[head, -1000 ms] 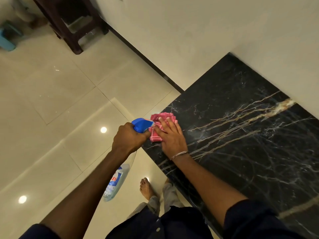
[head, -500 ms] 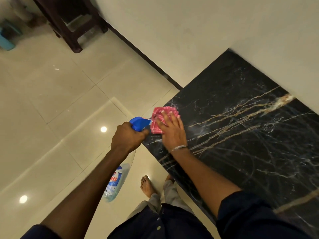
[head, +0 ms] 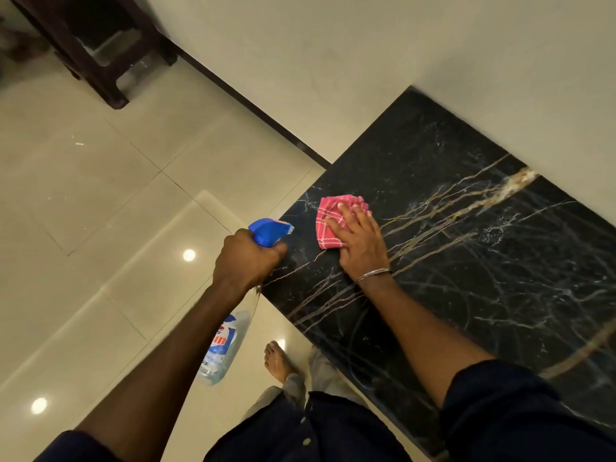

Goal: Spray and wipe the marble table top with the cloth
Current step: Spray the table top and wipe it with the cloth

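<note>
Fingers curled tight around the neck of a clear plastic spray bottle (head: 222, 348) with a blue trigger head, the person's left hand (head: 246, 260) holds it just off the near corner of the black marble table top (head: 466, 261) veined in gold and white, nozzle aimed toward the stone. The right hand (head: 358, 243) lies flat and spread, fingers pressing a folded pink checked cloth (head: 328, 225) onto the slab close to that same corner, beside the cream wall (head: 366, 55). Pale streaks and speckles show across the marble to the right, which looks as yet unwiped. A bare foot (head: 278, 360) stands on the glossy cream floor tiles (head: 100, 211) below the table edge. With the bottle hanging over the floor, any stray spray or drip would likely wet those polished tiles and make a slip hazard; a stroke carried too near the corner could push the cloth off the edge.
</note>
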`<state>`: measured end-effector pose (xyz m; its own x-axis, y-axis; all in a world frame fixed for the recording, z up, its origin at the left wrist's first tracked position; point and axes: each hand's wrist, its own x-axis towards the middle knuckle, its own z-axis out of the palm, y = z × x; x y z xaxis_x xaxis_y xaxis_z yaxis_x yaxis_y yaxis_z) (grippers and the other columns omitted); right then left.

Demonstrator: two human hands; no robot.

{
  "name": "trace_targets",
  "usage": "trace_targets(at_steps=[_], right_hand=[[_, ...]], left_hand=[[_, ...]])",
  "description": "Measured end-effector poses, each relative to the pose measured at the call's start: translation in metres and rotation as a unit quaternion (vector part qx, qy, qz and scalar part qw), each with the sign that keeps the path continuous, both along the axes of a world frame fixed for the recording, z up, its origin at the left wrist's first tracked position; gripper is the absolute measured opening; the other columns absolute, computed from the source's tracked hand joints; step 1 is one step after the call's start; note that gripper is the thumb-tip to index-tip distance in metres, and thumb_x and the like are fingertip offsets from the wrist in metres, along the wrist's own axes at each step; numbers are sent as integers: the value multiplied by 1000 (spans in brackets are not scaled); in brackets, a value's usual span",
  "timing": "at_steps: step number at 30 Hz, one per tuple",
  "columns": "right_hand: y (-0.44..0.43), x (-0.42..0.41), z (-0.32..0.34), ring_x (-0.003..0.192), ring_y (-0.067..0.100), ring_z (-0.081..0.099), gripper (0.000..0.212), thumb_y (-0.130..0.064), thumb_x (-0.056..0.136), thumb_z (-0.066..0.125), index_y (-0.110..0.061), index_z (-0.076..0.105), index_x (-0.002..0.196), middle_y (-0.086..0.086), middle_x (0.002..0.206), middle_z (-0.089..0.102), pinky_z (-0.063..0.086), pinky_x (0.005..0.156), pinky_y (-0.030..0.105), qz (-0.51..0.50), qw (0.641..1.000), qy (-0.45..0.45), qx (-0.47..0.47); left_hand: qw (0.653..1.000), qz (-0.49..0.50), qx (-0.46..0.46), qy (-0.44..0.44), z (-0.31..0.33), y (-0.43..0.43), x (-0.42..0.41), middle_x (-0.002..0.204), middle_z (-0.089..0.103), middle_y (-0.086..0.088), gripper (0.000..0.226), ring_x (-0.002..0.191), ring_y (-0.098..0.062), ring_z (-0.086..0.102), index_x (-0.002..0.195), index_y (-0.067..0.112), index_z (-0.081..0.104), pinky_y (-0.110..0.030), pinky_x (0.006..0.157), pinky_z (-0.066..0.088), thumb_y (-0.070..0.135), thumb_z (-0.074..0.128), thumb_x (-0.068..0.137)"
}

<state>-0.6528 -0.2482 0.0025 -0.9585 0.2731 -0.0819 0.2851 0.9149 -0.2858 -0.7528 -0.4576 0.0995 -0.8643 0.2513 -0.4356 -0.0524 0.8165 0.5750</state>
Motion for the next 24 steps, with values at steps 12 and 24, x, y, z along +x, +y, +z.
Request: trace_targets(at_steps=[12, 24], right_hand=[[-49, 62, -16, 149, 25, 21, 67, -28, 75, 60, -42, 49, 140, -5, 161, 29, 24, 114, 45, 282, 959, 11, -18], [-7, 46, 4, 143, 33, 34, 79, -12, 73, 66, -38, 44, 144, 2, 155, 40, 37, 104, 53, -20, 998, 31, -41]], left_hand=[[1000, 0, -15, -6, 4, 26, -14, 78, 63, -9, 40, 64, -19, 60, 102, 11, 62, -28, 60, 46, 42, 69, 78], [999, -32, -25, -5, 16, 62, -1, 72, 55, -2, 39, 60, -14, 53, 100, 6, 61, -24, 54, 36, 39, 69, 81]])
